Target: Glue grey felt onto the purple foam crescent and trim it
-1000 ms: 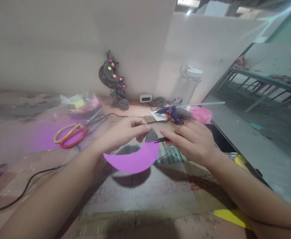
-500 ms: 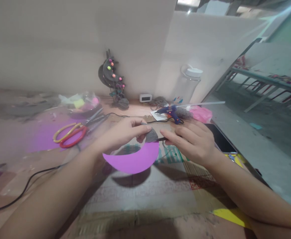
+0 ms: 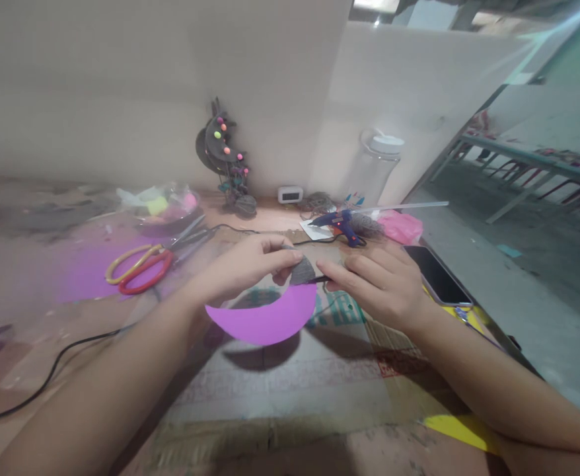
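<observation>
Pinching the right-hand end of a purple crescent (image 3: pixel 265 320), the left hand (image 3: pixel 250 263) has its thumb and fingers closed on the part wrapped in grey yarn (image 3: pixel 302 271), and here is the right hand (image 3: pixel 384 284) just beside it, fingertips together on a short dark strand (image 3: pixel 321 279) that runs to the edge of that wrapping, the other fingers loosely curled! The crescent hangs between the two arms, raised over the cardboard (image 3: pixel 339 390), its shadow falling beneath, its bare purple tip pointing left. Look along the bench (image 3: pixel 7 304): scissors (image 3: pixel 141 270) with one yellow and one red handle lie to the left, near a bowl of bright bits (image 3: pixel 166 203). Beyond the hands sits a blue glue gun (image 3: pixel 338 225), a clear stick poking out behind, with a pink bag (image 3: pixel 401 227) near it and a clear bottle (image 3: pixel 373 175) standing behind. A decorated dark crescent (image 3: pixel 218 142) rests upright by the wall, a small white clock (image 3: pixel 290 194) to its right, and a phone (image 3: pixel 438 274) lies past the right hand
</observation>
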Tool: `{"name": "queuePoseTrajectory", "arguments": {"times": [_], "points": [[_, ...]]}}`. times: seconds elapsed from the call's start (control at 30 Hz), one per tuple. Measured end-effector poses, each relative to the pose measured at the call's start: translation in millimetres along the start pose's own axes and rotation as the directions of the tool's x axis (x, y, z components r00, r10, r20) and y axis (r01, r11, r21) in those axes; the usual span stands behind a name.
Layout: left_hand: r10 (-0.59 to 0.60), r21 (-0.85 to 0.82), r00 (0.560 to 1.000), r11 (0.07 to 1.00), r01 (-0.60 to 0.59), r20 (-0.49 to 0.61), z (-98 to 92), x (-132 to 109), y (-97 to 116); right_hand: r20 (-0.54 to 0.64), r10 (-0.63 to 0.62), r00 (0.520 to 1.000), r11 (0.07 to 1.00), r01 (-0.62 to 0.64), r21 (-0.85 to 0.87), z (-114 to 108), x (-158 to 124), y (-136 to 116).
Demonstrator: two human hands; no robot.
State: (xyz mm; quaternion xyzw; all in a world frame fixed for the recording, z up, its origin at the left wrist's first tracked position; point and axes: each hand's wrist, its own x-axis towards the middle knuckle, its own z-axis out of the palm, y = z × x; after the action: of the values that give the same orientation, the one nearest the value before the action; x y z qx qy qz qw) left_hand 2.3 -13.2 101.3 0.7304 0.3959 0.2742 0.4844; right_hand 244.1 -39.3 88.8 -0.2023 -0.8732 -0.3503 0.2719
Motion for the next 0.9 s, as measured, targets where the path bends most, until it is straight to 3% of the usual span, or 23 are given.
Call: {"name": "queuePoseTrajectory", "arguments": {"times": [0.23,0.47,0.9], "points": [[0.007,0.002,1.0,1.0,-0.007,0.004,0.2,0.3,-0.8,-0.017,-0.013,1.0,0.999,0.013,0.035,1.7,-1.0,0.0],[0.007,0.012,1.0,1.0,-0.007,-0.003,-0.6,0.0,-0.4,-0.06,0.123,0.991,0.987,-0.116,0.113,-0.4,-2.3,2.2],[0.015,0.019,1.0,1.0,-0.014,-0.006,-0.2,-0.7,2.1,0.001,0.015,1.0,0.998,-0.015,0.053,1.0,-2.9,5.5]]}}
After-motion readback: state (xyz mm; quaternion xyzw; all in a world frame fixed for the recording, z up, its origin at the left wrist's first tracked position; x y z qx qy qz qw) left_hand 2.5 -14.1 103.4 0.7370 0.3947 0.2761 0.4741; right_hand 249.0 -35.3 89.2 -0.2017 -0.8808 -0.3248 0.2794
